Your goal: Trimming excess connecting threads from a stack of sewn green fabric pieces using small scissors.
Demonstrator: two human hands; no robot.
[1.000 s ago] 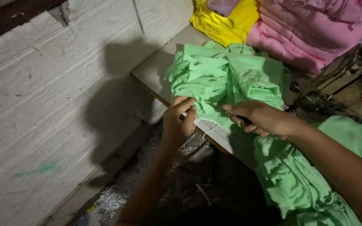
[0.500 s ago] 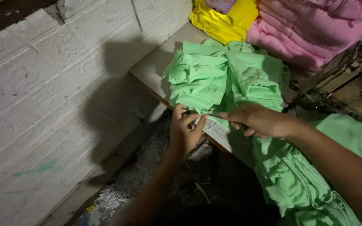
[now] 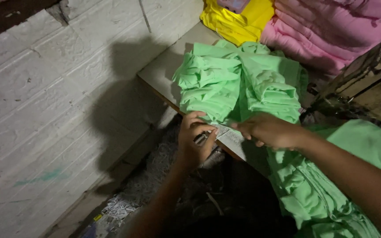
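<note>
Your left hand closes on small metal snips at centre frame; your right hand pins the white paper label against bunched green knit fabric. Keep the label taut.

Mint green all over the crumpled fabric pile mid-scene, same plain green on the cloth trailing off near right. Bright yellow fabric at the far end, soft pink stack to its right, no prints on either. White label with fine dark print at the near edge of the green. Whitewashed brick wall on the left, 1 faint teal smear low down. Pale grey-beige tabletop.
</note>
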